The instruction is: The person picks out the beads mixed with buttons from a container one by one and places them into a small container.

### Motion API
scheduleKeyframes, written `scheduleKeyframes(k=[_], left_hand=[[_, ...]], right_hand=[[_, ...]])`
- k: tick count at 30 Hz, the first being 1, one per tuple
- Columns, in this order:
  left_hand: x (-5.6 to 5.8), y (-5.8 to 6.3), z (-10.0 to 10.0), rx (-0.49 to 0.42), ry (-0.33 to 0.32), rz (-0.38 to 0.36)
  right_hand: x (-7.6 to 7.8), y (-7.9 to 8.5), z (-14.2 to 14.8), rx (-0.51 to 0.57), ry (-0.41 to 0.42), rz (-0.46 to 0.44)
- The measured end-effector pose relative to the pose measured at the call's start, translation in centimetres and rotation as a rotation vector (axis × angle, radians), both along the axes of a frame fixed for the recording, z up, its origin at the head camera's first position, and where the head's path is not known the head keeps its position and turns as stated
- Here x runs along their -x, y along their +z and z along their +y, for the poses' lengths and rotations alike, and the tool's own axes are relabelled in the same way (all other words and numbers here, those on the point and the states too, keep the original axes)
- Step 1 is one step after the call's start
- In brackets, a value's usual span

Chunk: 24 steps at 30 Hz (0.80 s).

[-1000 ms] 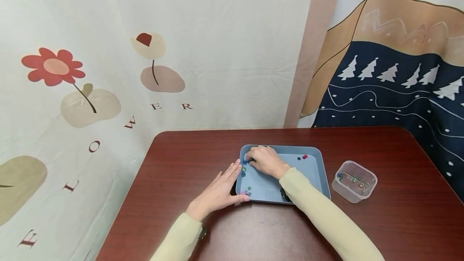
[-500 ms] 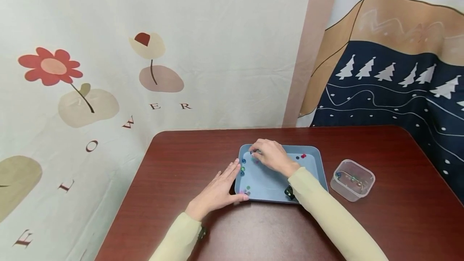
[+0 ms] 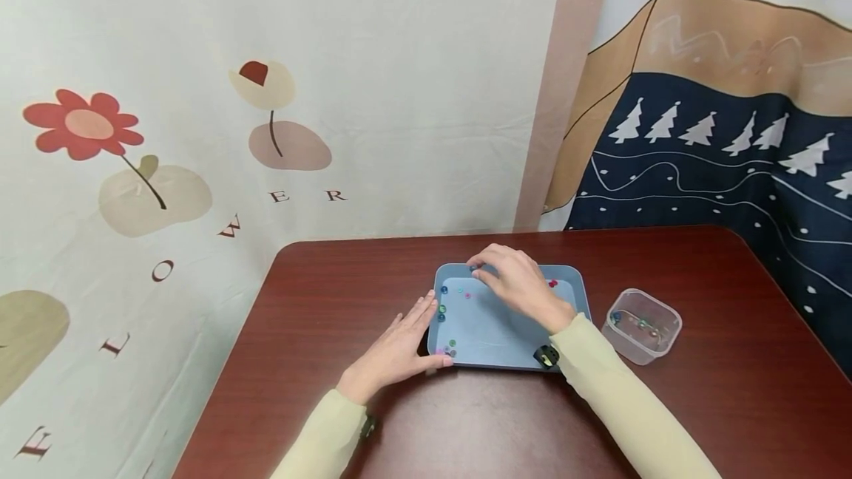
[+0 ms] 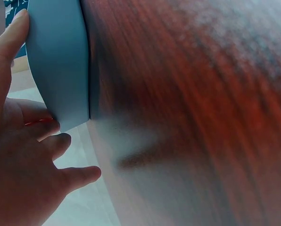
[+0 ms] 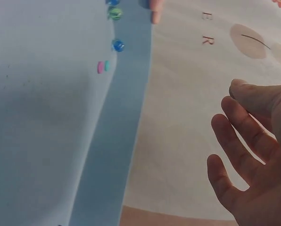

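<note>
In the head view, my right hand (image 3: pixel 522 283) is over the back rim of the blue tray (image 3: pixel 492 327), pinching a small dark blue bead (image 3: pixel 474 267) between thumb and fingertips. The right wrist view shows only a dark sliver of that bead (image 5: pixel 232 92); the other fingers are spread, slightly bent. My left hand (image 3: pixel 393 357) lies against the tray's left side, its fingers straight along the rim and its thumb at the front edge. Blue and green round beads (image 3: pixel 442 309) line the tray's left side, with small pink and teal beads (image 5: pixel 101 67) nearby.
To the tray's right stands a clear plastic box (image 3: pixel 639 351) containing a string with a few beads. Red beads (image 3: pixel 553 284) lie in the tray's back right, partly behind my right hand. A printed curtain (image 3: pixel 399 94) hangs behind the brown table (image 3: pixel 346 279).
My right hand has risen from the tray's back left corner and moved right with the bead. Small pink and teal beads there are uncovered. My left hand has stayed at the tray's side.
</note>
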<state>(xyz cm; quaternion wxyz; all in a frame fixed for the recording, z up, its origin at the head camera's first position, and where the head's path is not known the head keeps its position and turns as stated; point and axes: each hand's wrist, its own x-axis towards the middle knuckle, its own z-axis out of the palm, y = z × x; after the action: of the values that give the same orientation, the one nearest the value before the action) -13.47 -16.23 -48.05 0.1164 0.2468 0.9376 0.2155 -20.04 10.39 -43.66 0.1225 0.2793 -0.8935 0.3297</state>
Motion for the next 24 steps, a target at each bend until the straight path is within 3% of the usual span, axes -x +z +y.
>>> scheduleKeyframes(k=[13,24], left_hand=[[-0.1,0.1,0.0,-0.001,0.007,-0.01],[-0.2,0.1,0.0,-0.004,0.007,-0.004]], right_hand=[[-2.6,1.3,2.7,0.115,-0.011,0.099],[-4.8,2.2,5.7,0.15,-0.106,0.114]])
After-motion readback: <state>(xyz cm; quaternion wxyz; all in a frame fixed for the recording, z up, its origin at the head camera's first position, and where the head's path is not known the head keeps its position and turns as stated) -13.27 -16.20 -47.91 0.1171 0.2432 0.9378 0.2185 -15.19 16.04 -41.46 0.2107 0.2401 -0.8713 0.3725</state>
